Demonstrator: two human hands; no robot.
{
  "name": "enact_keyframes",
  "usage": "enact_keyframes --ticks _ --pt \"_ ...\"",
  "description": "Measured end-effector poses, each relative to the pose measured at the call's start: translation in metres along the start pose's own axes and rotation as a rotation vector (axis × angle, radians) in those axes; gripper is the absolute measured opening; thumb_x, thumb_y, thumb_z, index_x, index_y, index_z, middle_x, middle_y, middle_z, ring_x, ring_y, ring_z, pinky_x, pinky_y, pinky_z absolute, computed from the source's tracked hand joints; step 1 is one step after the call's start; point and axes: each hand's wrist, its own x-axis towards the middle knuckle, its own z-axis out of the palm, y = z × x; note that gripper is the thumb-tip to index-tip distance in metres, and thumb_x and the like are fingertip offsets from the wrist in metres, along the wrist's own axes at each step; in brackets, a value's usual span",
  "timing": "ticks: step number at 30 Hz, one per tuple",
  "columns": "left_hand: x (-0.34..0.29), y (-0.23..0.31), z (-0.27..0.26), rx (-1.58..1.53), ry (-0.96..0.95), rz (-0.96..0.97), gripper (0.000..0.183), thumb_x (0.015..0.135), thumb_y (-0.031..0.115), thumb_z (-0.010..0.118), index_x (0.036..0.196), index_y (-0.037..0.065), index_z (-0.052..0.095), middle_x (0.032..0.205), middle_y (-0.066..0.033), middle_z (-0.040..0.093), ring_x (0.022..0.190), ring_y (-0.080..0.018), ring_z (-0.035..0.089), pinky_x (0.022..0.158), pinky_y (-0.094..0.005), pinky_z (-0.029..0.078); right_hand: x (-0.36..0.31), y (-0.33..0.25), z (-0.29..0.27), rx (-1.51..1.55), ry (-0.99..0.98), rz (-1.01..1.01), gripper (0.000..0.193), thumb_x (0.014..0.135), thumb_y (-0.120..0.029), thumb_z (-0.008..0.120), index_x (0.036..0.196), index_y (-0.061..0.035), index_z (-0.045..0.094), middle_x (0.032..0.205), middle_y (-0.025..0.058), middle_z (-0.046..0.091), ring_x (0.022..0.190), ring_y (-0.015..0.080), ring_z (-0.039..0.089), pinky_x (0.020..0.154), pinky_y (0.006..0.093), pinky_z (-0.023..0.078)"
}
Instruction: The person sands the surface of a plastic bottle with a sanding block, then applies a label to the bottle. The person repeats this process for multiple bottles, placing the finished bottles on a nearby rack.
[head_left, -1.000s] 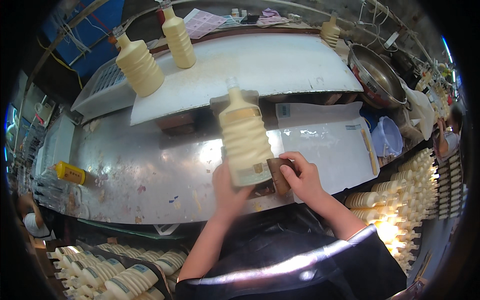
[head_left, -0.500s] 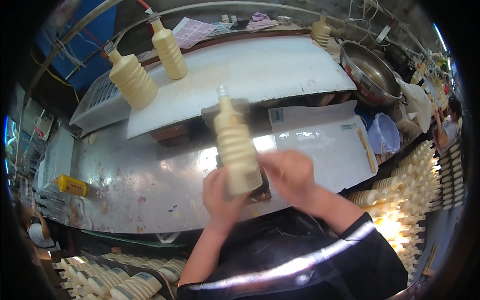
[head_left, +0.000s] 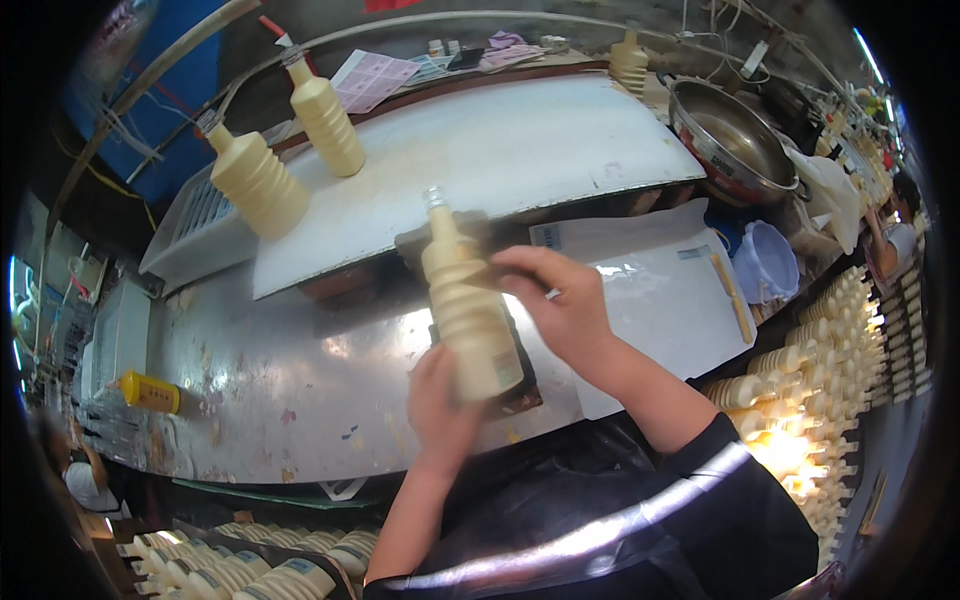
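A cream plastic bottle [head_left: 468,310] with a ribbed body and a clear neck tip is held tilted over the table, its neck pointing away from me. My left hand [head_left: 440,405] is closed around its lower end. A small pale label shows low on its right side. At the bottle's upper right side is my right hand [head_left: 562,305], thumb and fingers drawn together against or just beside the ribs. Whether anything is pinched there is hidden. Beneath the bottle lies a dark block-like stand [head_left: 525,385], mostly covered.
Two similar bottles [head_left: 328,125] stand on a white raised board [head_left: 500,140]; another [head_left: 628,65] is at the back. A metal pan [head_left: 735,135], a lilac bucket [head_left: 768,262] and a white sheet [head_left: 640,300] are right. A yellow bottle [head_left: 150,392] lies left. Many bottles fill both lower sides.
My right hand has moved up along the bottle from its lower right side to near its shoulder. The left hand keeps its hold at the base. The view has shifted slightly.
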Motion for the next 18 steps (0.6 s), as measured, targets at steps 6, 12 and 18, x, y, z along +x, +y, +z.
enact_keyframes --ticks 6,12,18 --pt "0.026 0.025 -0.018 0.176 0.077 0.318 0.065 0.067 0.013 0.092 0.125 0.005 0.063 0.124 -0.0143 0.062 0.108 -0.0337 0.061 0.092 -0.0410 0.050 -0.036 0.038 -0.063 0.362 -0.083 0.678 0.021 0.099 -0.021 0.057 0.098 -0.0045 0.071 0.091 -0.0008 0.066 0.079 0.0079 0.059 0.070 0.0232 0.048" --pt "0.014 0.021 0.006 0.304 0.035 0.282 0.064 0.060 0.011 0.093 0.118 0.007 0.068 0.119 -0.0152 0.061 0.106 -0.0362 0.060 0.091 -0.0452 0.049 -0.087 0.057 -0.103 -0.108 -0.259 0.762 0.034 0.094 -0.033 0.062 0.086 -0.0024 0.075 0.072 0.0072 0.069 0.061 0.0212 0.065 0.065 0.0344 0.052" --pt "0.018 0.026 0.001 0.406 -0.056 0.352 0.061 0.061 0.008 0.088 0.119 0.009 0.071 0.122 -0.0155 0.061 0.109 -0.0374 0.059 0.093 -0.0469 0.048 -0.081 0.106 -0.093 -0.566 -0.135 0.270 0.031 0.091 -0.023 0.063 0.115 -0.0049 0.070 0.113 0.0168 0.070 0.096 0.0379 0.068 0.085 0.0446 0.054"
